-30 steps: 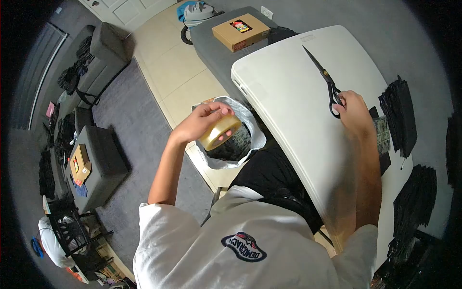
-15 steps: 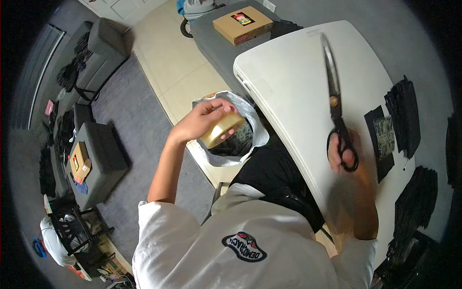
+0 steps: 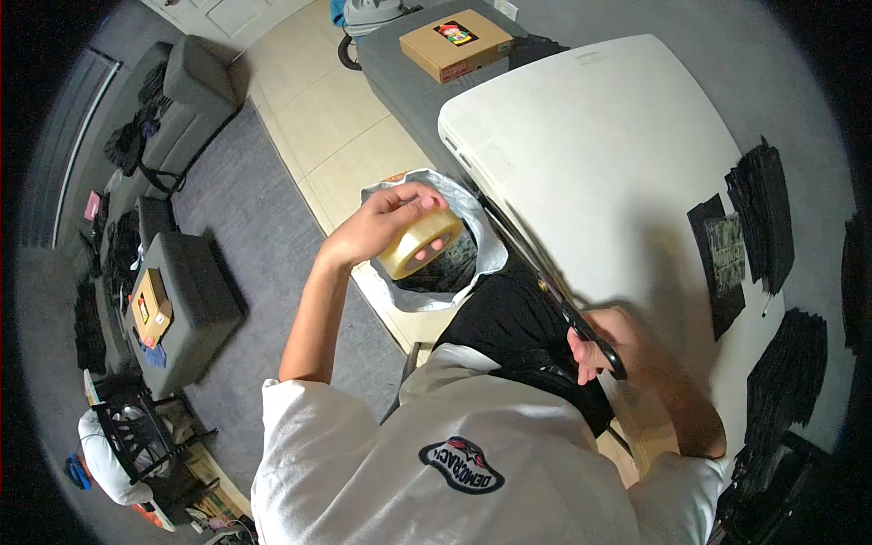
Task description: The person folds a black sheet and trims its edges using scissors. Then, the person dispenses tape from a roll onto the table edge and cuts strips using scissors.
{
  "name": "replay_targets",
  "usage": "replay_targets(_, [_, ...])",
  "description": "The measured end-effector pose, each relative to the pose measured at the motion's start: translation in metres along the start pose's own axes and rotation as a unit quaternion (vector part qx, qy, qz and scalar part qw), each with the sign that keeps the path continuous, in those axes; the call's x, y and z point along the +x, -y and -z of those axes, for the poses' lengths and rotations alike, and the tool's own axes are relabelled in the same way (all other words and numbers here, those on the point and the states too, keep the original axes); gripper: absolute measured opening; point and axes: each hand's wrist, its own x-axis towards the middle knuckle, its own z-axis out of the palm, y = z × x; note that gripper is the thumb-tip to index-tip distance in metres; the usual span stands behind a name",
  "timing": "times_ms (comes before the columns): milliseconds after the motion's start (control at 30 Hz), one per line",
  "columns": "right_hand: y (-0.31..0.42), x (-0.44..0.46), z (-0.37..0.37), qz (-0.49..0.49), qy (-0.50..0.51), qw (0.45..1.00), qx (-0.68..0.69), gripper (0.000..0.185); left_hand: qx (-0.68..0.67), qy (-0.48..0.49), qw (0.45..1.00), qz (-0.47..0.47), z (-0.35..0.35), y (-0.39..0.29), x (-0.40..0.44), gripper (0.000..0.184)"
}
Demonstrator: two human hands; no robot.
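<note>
Clear yellowish tape on a roll (image 3: 413, 247) is gripped by my left hand (image 3: 381, 222), fingers over its top and through its core. Beneath it is a white bag (image 3: 491, 250) with dark material inside. My right hand (image 3: 604, 343) holds black scissors (image 3: 554, 292) by the handles at the near edge of the white table (image 3: 590, 154). The blades point up and left along that edge, towards the bag, and look nearly closed.
A dark piece with a patterned patch (image 3: 725, 254) lies at the table's right side, beside black strips (image 3: 761, 213). More black material (image 3: 786, 377) is further down. A cardboard box (image 3: 457, 45) sits on a grey ottoman (image 3: 386, 68) beyond the table.
My right hand has lifted the scissors off the tabletop and brought them left and nearer my body, turning the blades towards the bag. My left hand with the tape has barely moved.
</note>
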Motion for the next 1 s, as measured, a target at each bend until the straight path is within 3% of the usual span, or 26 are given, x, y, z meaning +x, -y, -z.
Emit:
replay_targets(433, [0.035, 0.029, 0.007, 0.032, 0.009, 0.999, -0.02, 0.059, -0.002, -0.001, 1.0, 0.015, 0.004, 0.004, 0.001, 0.031])
replay_targets(500, [0.041, 0.031, 0.006, 0.008, 0.004, 0.998, -0.057, 0.049, 0.012, -0.008, 1.0, 0.025, 0.003, 0.003, 0.001, 0.031])
replay_targets(1000, [0.047, 0.048, 0.003, 0.006, -0.013, 0.998, -0.055, 0.041, 0.022, -0.03, 0.999, 0.028, 0.003, 0.005, 0.001, 0.031])
